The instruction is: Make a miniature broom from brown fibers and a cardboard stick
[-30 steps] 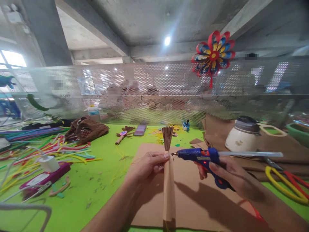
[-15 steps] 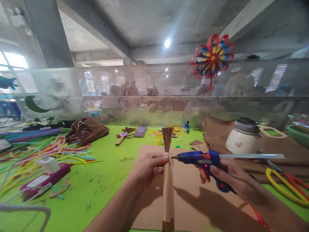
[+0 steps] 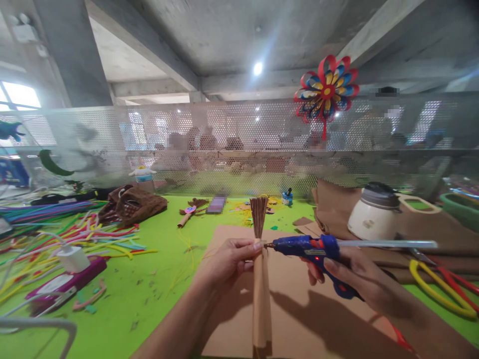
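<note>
L grip pinched, R grip curled, arms fwd.

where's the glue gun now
In the head view, the glue gun is right of centre, in the right grip, its nozzle beside the brown tube.

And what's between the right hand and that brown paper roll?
The blue glue gun, as the head view shows: the right hand holds it, nozzle by the brown paper roll; contact unclear.

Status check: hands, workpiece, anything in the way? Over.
Left hand pinching paper roll below its fanned brown top. Right hand gripping blue glue gun, nozzle at the roll, contact unclear. Scissors off to the right, clear of the nozzle.
</note>
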Demonstrator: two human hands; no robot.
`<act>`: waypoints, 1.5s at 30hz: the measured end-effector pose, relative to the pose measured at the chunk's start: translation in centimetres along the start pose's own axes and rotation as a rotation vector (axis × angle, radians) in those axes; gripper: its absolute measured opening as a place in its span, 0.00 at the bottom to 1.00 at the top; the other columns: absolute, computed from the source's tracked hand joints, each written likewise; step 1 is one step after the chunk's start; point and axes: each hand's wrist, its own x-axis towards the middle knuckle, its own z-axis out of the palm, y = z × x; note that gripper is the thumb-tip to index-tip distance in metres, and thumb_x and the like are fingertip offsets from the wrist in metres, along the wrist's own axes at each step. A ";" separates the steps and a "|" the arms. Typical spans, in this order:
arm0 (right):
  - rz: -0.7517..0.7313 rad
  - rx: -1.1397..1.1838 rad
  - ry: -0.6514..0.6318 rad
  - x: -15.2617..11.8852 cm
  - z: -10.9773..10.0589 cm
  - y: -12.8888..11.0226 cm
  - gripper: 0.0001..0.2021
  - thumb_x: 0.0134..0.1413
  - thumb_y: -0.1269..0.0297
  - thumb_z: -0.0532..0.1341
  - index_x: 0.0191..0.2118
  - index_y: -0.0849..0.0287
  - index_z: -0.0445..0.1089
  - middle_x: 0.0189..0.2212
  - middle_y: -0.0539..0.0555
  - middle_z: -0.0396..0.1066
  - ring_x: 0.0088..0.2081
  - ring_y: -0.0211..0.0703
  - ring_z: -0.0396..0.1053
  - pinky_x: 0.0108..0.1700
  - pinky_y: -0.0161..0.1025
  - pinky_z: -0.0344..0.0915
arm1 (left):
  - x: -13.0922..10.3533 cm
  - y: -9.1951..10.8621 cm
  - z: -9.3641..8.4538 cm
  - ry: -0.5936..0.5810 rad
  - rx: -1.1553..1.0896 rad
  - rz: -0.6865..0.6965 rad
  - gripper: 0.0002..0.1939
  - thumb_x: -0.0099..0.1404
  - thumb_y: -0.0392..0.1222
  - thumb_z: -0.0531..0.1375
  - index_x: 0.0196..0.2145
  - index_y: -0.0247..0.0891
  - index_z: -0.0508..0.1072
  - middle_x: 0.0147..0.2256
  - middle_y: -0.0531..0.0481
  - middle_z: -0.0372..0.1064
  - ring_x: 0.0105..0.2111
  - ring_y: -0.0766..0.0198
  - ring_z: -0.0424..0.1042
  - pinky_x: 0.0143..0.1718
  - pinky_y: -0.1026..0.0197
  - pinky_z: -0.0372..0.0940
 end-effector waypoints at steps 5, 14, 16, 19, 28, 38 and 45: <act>0.002 0.010 0.010 -0.1 0.0 0.1 0.18 0.61 0.52 0.52 0.31 0.61 0.68 0.30 0.57 0.69 0.34 0.43 0.66 0.34 0.38 0.61 | 0.0 0.0 -0.1 -0.006 0.006 -0.002 0.14 0.49 0.44 0.70 0.30 0.29 0.79 0.27 0.46 0.70 0.26 0.70 0.64 0.29 0.68 0.59; 0.034 0.002 0.045 0.0 0.0 0.1 0.20 0.60 0.50 0.52 0.32 0.62 0.69 0.29 0.58 0.69 0.31 0.42 0.64 0.30 0.36 0.60 | 0.0 0.0 -0.2 -0.008 -0.011 -0.016 0.15 0.50 0.44 0.69 0.32 0.29 0.79 0.30 0.43 0.73 0.29 0.68 0.68 0.33 0.68 0.61; 0.027 -0.005 0.042 0.0 0.0 0.1 0.20 0.61 0.50 0.52 0.32 0.62 0.69 0.30 0.58 0.69 0.32 0.42 0.65 0.31 0.37 0.60 | -0.1 0.0 -0.2 -0.017 -0.013 -0.012 0.15 0.49 0.44 0.69 0.31 0.29 0.79 0.29 0.43 0.73 0.29 0.68 0.68 0.33 0.67 0.61; 0.017 0.002 0.021 0.0 -0.1 0.3 0.19 0.61 0.50 0.52 0.32 0.61 0.69 0.30 0.58 0.69 0.34 0.44 0.66 0.32 0.39 0.61 | -0.1 0.0 -0.3 -0.029 -0.003 0.016 0.15 0.51 0.44 0.69 0.32 0.29 0.79 0.29 0.43 0.73 0.28 0.67 0.67 0.32 0.67 0.61; -0.042 0.036 -0.016 -0.1 -0.4 0.5 0.18 0.62 0.52 0.51 0.34 0.62 0.69 0.30 0.57 0.69 0.34 0.44 0.66 0.37 0.40 0.60 | 0.0 -0.1 -0.3 -0.041 0.009 0.033 0.13 0.52 0.44 0.67 0.29 0.29 0.78 0.23 0.49 0.68 0.24 0.71 0.62 0.28 0.68 0.57; -0.028 0.015 0.001 0.3 0.2 0.6 0.18 0.63 0.53 0.50 0.35 0.62 0.70 0.31 0.58 0.70 0.34 0.44 0.66 0.36 0.39 0.62 | 0.0 -0.1 -0.1 -0.030 -0.017 -0.004 0.12 0.50 0.42 0.69 0.26 0.29 0.77 0.22 0.51 0.65 0.22 0.73 0.60 0.24 0.70 0.54; -0.001 0.010 -0.022 0.1 0.1 0.0 0.20 0.60 0.49 0.52 0.32 0.61 0.70 0.30 0.58 0.71 0.34 0.43 0.67 0.34 0.38 0.62 | 0.0 0.0 -0.2 -0.040 -0.043 0.012 0.10 0.52 0.41 0.68 0.26 0.29 0.77 0.16 0.55 0.60 0.20 0.74 0.58 0.24 0.70 0.54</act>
